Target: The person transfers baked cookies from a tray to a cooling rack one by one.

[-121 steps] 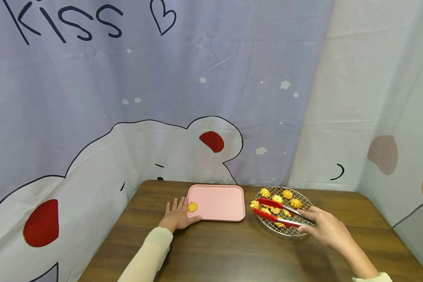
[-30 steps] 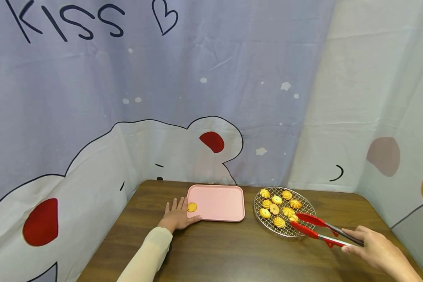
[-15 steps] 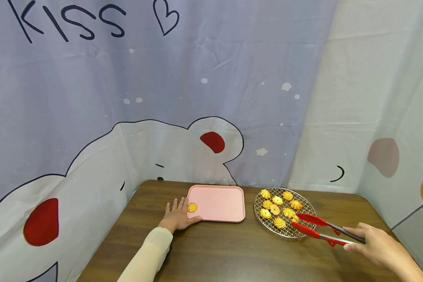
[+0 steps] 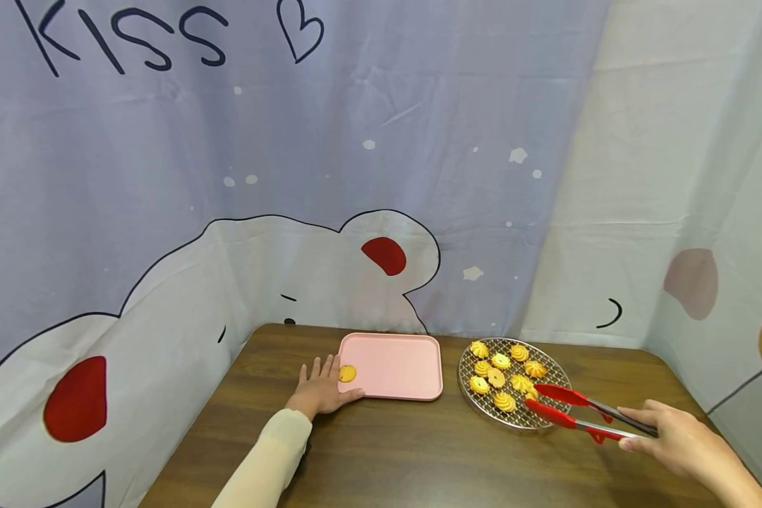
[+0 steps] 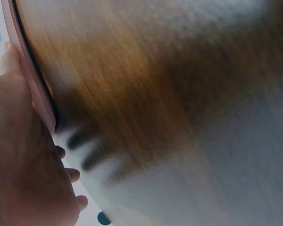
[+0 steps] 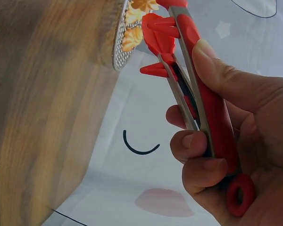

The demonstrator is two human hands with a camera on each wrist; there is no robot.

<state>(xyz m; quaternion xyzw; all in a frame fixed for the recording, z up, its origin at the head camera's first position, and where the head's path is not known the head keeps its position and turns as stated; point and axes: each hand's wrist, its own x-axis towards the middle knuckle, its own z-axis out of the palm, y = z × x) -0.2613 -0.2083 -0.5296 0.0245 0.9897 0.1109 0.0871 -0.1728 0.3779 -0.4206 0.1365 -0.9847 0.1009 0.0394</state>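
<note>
My left hand (image 4: 320,391) rests at the left side of a pink rectangular tray (image 4: 396,367), its fingers straight and spread, the thumb along the front edge. Beside the fingertips, a flat round yellow shape (image 4: 347,372) shows on the tray. On the right, my right hand (image 4: 679,437) grips a pair of red and silver tongs (image 6: 212,103), fingers curled round the handle. The two red tips stand apart over the front right of a round mesh rack (image 4: 485,406). Close to them is a yellow cookie (image 4: 530,395), partly hidden. Several piped cookies (image 4: 504,402) lie on the rack.
The brown wooden table (image 4: 406,451) carries the tray at centre back, with the rack to its right. A printed curtain (image 4: 482,212) hangs right behind the table's back edge and along both sides.
Since four seconds ago, my right hand has moved the tongs from the rack's left side to its front right; the cookie at their tips has left the left rim. The left hand stays put.
</note>
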